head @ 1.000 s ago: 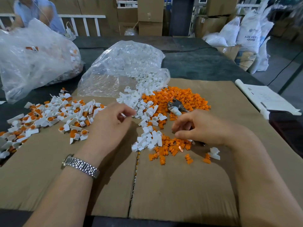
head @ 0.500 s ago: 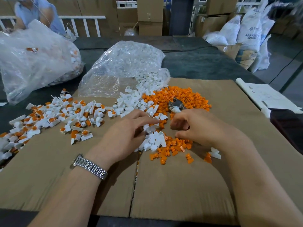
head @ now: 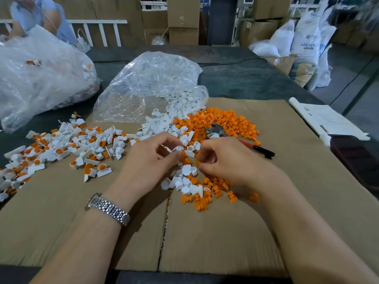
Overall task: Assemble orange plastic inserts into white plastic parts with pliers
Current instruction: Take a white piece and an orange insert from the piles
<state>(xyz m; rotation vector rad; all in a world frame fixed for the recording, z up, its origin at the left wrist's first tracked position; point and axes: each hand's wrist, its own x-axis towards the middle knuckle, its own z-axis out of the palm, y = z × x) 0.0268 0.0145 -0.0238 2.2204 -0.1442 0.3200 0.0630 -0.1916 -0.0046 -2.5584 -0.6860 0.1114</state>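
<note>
My left hand [head: 149,158] pinches a small white part [head: 177,149] between thumb and fingertips, just above the loose white parts [head: 180,183]. My right hand [head: 225,160] is curled beside it. Its thumb and forefinger close on an orange insert at the near edge of the orange pile [head: 223,121]; the fingers mostly hide the insert. The pliers [head: 217,131] lie on the orange inserts behind my right hand, red and black handle [head: 258,149] pointing right. Neither hand touches them. Finished white-and-orange pieces [head: 67,146] are spread out at the left.
Everything lies on a cardboard sheet [head: 205,242] over a dark table. A clear bag of white parts [head: 147,83] sits behind the piles, a larger bag [head: 41,78] at far left. Papers [head: 328,119] lie at the right edge. Another person sits at the back left.
My left hand moved right from beside the finished pieces to the middle and picked up a white part. My right hand stayed at the orange pile; the pliers' handle now shows behind it.
</note>
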